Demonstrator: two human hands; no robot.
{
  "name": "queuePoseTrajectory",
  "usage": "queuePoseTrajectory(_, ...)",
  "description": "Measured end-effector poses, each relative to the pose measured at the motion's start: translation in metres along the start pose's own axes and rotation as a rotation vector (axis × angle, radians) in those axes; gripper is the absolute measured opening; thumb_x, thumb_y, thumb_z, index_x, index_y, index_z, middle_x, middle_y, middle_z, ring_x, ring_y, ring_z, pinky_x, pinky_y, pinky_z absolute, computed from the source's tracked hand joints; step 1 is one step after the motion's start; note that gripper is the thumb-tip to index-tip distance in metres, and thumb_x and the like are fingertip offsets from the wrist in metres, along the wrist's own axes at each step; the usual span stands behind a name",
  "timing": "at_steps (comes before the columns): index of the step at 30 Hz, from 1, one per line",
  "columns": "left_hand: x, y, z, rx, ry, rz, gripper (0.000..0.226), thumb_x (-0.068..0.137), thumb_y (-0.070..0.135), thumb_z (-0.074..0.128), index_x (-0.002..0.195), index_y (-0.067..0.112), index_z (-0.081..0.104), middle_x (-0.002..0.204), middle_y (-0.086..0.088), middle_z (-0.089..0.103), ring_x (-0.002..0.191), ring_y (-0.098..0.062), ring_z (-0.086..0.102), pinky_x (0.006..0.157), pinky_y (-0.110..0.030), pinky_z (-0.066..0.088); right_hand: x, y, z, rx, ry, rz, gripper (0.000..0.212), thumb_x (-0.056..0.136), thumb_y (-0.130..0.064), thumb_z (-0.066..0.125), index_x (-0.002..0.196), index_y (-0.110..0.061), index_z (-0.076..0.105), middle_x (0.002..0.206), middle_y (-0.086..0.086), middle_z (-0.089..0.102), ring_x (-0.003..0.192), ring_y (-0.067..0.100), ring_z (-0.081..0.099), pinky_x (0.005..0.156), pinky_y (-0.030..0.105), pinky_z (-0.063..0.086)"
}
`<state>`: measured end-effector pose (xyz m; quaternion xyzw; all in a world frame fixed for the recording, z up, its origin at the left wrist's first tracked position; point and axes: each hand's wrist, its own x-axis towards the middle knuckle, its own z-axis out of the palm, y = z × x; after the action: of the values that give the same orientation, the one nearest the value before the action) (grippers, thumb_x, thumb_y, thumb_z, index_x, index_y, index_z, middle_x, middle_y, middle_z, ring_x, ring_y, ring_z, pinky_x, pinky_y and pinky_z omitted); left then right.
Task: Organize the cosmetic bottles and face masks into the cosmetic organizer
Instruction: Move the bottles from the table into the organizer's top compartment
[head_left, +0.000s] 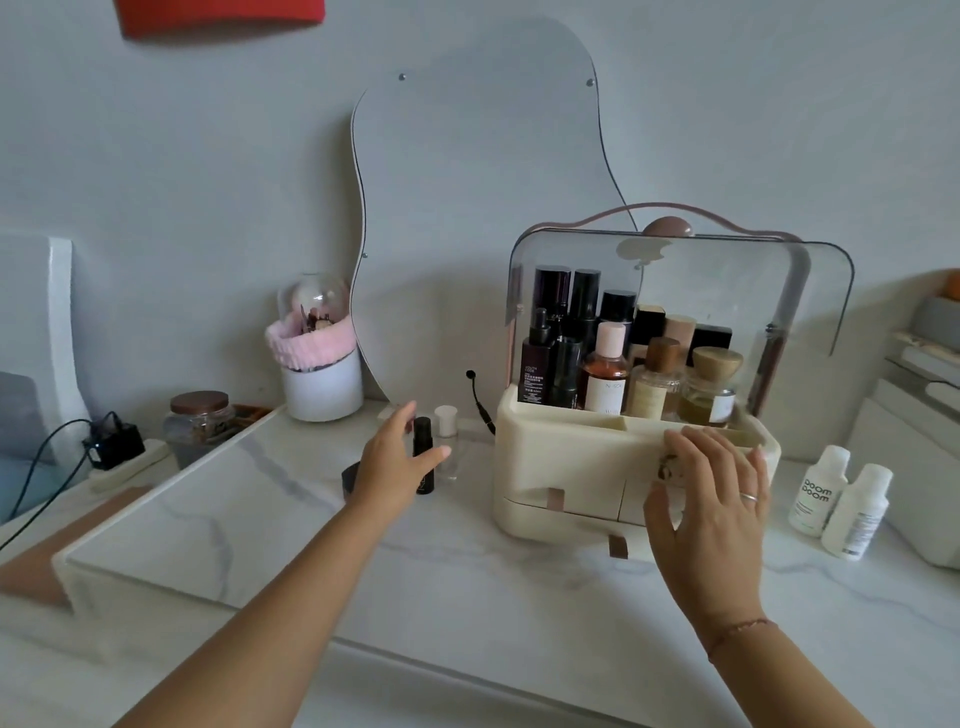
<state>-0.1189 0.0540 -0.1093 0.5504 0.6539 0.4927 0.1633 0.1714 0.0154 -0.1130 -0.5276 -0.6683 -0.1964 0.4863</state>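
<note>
Your left hand (395, 457), fingers spread wide, holding nothing, bracketed slim black bottle (423, 452); clear bottle (445, 422) just beyond fingertips could have toppled if brushed. Right hand (711, 499) lay flat on organizer (550, 457).

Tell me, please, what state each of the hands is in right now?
Left hand: open, fingers spread at the small black bottle, not gripping it.
Right hand: open, fingers resting on the organizer front.

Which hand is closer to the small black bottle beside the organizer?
Left. The left hand is at the small black bottle, open around it; the right hand rests on the organizer front, farther right.
</note>
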Motion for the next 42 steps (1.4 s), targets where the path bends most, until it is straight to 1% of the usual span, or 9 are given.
queuePoseTrajectory(11, -0.003, -0.012, 0.009, 0.016, 0.216, -0.035, 0.009, 0.078, 0.018, 0.069, 0.08, 0.013, 0.062, 0.08, 0.002, 0.067, 0.083, -0.022, 0.066, 0.07, -0.032, 0.047, 0.0, 0.0, -0.004, 0.017, -0.042, 0.012, 0.042, 0.08, -0.017, 0.051, 0.12, -0.008, 0.058, 0.123, 0.01, 0.059, 0.124, 0.029, 0.045, 0.118, 0.047, 0.016)
queuePoseTrajectory(15, -0.032, 0.018, -0.012, -0.305, 0.189, 0.106, 0.016, 0.076, 0.019, 0.074, 0.085, 0.031, 0.067, 0.087, 0.017, 0.072, 0.09, -0.003, 0.067, 0.081, -0.024, 0.05, 0.01, -0.021, -0.025, 0.177, -0.104, 0.066, 0.041, 0.082, -0.029, 0.06, 0.119, -0.013, 0.059, 0.117, 0.0, 0.059, 0.106, 0.016, 0.049, 0.108, 0.047, 0.035)
queuePoseTrajectory(19, -0.061, 0.078, -0.022, -0.506, -0.15, 0.218, 0.026, 0.073, 0.014, 0.076, 0.093, 0.029, 0.069, 0.093, 0.005, 0.075, 0.09, -0.009, 0.068, 0.082, -0.02, 0.05, 0.027, -0.076, -0.044, 0.485, -0.436, 0.074, 0.052, 0.075, -0.032, 0.075, 0.122, -0.035, 0.053, 0.106, -0.026, 0.056, 0.095, -0.006, 0.055, 0.08, 0.005, 0.042)
queuePoseTrajectory(22, -0.074, 0.101, -0.022, -0.479, -0.269, 0.281, 0.031, 0.07, 0.025, 0.076, 0.1, 0.023, 0.071, 0.097, 0.007, 0.074, 0.096, -0.008, 0.068, 0.09, -0.027, 0.05, 0.041, -0.093, -0.041, 0.585, -0.54, 0.098, 0.045, 0.076, -0.031, 0.075, 0.117, -0.037, 0.058, 0.089, -0.022, 0.067, 0.089, -0.008, 0.06, 0.075, 0.011, 0.05)
queuePoseTrajectory(29, -0.061, 0.105, -0.008, -0.453, -0.214, 0.301, 0.049, 0.072, 0.056, 0.064, 0.117, 0.036, 0.062, 0.112, 0.015, 0.069, 0.112, -0.006, 0.06, 0.1, -0.04, 0.046, 0.076, -0.09, -0.034, 0.621, -0.546, 0.025, 0.031, 0.08, -0.023, 0.073, 0.11, -0.029, 0.066, 0.084, -0.012, 0.074, 0.079, 0.0, 0.068, 0.074, 0.015, 0.054)
queuePoseTrajectory(32, -0.056, 0.093, 0.009, -0.374, -0.187, 0.258, 0.059, 0.08, 0.062, 0.053, 0.132, 0.034, 0.048, 0.136, 0.021, 0.049, 0.126, 0.006, 0.041, 0.107, -0.016, 0.032, 0.093, -0.084, -0.018, 0.671, -0.409, 0.195, 0.032, 0.081, -0.022, 0.072, 0.112, -0.017, 0.068, 0.088, -0.015, 0.07, 0.083, -0.004, 0.067, 0.076, 0.008, 0.05)
queuePoseTrajectory(35, -0.062, 0.078, 0.024, -0.252, -0.184, 0.268, 0.057, 0.087, 0.046, 0.049, 0.141, 0.031, 0.035, 0.139, 0.029, 0.03, 0.129, 0.015, 0.026, 0.093, 0.008, 0.017, 0.102, -0.077, 0.004, 0.605, -0.343, 0.348, 0.032, 0.081, -0.025, 0.072, 0.11, -0.012, 0.068, 0.089, -0.006, 0.07, 0.087, 0.006, 0.067, 0.08, 0.018, 0.053)
queuePoseTrajectory(38, -0.064, 0.06, 0.029, -0.277, -0.123, 0.259, 0.056, 0.088, 0.042, 0.051, 0.141, 0.033, 0.033, 0.14, 0.029, 0.032, 0.126, 0.02, 0.026, 0.095, 0.005, 0.02, 0.098, -0.077, 0.022, 0.446, -0.417, 0.333, 0.027, 0.08, -0.029, 0.072, 0.102, -0.013, 0.07, 0.09, -0.002, 0.072, 0.087, 0.013, 0.067, 0.078, 0.026, 0.053)
queuePoseTrajectory(42, -0.042, 0.022, 0.028, -0.29, 0.208, 0.154, 0.05, 0.087, 0.024, 0.062, 0.132, 0.023, 0.041, 0.127, 0.011, 0.044, 0.121, -0.007, 0.043, 0.096, -0.016, 0.034, 0.105, -0.075, 0.029, 0.26, -0.639, 0.271, 0.029, 0.079, -0.037, 0.071, 0.095, -0.013, 0.069, 0.088, 0.002, 0.072, 0.079, 0.018, 0.065, 0.07, 0.032, 0.054)
